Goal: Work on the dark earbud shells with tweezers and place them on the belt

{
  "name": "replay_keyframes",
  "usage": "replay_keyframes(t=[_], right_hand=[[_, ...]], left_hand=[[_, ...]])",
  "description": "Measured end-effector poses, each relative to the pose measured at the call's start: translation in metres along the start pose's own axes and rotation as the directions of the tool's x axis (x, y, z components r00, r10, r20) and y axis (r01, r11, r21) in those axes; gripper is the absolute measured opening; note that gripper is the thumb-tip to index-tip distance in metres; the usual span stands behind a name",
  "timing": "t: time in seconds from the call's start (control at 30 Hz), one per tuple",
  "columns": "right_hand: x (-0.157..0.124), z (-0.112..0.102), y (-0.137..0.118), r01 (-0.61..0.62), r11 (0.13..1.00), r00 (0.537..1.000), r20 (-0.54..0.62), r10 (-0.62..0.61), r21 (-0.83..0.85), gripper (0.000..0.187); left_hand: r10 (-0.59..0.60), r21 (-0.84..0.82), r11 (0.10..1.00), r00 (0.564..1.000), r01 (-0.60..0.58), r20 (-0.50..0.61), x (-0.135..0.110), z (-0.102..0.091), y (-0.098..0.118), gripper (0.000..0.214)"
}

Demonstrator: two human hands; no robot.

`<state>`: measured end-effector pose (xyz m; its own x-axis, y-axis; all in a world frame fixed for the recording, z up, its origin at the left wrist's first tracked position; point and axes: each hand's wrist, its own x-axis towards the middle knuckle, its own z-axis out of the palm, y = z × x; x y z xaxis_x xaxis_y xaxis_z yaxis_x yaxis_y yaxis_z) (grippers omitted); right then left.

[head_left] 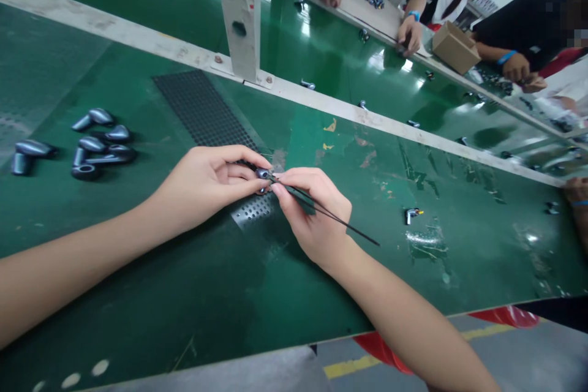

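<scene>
Left hand (206, 187) curled, fingertips pinching a small metal fitting (263, 173) that sits between the hands, nearer the left; its own long axis is hard to tell. Right hand (312, 214) closed on a thin black rod (351, 229), which runs from lower right up to the fitting, tip at it. Green table (381, 285) beneath; dark fittings (98, 144) lie well left of both hands.
</scene>
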<state>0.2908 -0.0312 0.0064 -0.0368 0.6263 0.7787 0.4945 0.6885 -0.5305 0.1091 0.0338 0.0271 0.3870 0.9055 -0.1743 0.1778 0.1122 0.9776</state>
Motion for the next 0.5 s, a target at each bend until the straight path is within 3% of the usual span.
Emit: replay_keyframes(t=[0.2, 0.5], right_hand=[[0.0006, -0.0008, -0.0003, -0.021, 1.0, 1.0, 0.009, 0.021, 0.004, 0.009], [0.0012, -0.0009, -0.0008, -0.015, 0.999, 1.0, 0.023, 0.014, 0.045, 0.008]], left_hand=[[0.039, 0.008, 0.999, 0.999, -0.039, -0.005, -0.0014, -0.0018, -0.0031, 0.027], [0.157, 0.013, 0.988, 0.988, -0.157, -0.007, -0.0029, -0.0015, 0.0015, 0.012]])
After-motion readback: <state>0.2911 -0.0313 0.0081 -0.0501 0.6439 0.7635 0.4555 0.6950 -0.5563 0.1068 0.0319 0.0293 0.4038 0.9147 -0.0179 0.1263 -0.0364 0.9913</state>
